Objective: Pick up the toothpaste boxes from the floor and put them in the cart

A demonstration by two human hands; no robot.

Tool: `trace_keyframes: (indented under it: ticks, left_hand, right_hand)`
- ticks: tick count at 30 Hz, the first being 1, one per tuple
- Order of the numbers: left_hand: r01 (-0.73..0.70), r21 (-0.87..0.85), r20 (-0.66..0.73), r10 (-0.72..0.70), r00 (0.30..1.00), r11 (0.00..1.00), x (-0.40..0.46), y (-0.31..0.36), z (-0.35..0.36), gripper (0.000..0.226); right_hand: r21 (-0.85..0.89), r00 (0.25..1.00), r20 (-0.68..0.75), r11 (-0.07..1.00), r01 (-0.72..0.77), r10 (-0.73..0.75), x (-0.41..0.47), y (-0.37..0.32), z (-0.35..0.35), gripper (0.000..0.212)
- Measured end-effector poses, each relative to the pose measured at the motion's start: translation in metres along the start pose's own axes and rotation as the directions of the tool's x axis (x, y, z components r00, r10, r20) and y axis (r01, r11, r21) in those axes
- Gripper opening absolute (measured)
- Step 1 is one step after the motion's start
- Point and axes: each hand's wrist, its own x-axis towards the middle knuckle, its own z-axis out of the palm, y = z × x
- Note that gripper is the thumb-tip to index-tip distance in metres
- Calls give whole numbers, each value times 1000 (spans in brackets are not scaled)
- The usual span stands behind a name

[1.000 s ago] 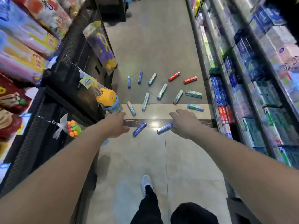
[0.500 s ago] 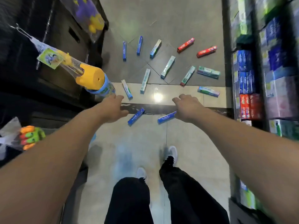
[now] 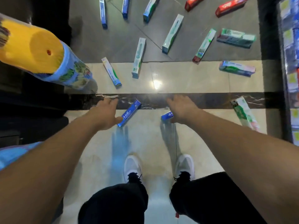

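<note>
- Left hand low over the floor, fingers spread and fairly straight, nothing gripped; thumb tip at the near end of a blue toothpaste box, contact not certain.
- That blue box lying flat and diagonal, far end on the dark marble strip, near end on pale tile.
- Right hand likewise low, fingers extended toward the far side, palm down, nothing held; covering most of a second blue box, only its near-left end showing. Touching or just above: cannot tell.
- Farther out, more boxes scattered flat on the floor: two white-green ones just past the strip, another white-green pair on grey tile, three narrow blue ones at far left, two red ones at far right.
- Right side: two wider teal boxes near the shelf, plus a white-green box lying across the strip's right end.
- Yellow-capped packaged toy hanging in at left, above the floor.
- White shoes and dark trousers near, feet apart on pale tile.
- Cart not seen in this view.
</note>
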Motion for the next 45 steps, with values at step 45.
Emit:
trace_keyframes:
  ticks: [45]
  left_hand:
    - [70, -161, -167, -97, 981, 985, 195, 21, 86, 42]
  right_hand:
    - [43, 961, -82, 964, -261, 264, 140, 50, 113, 29]
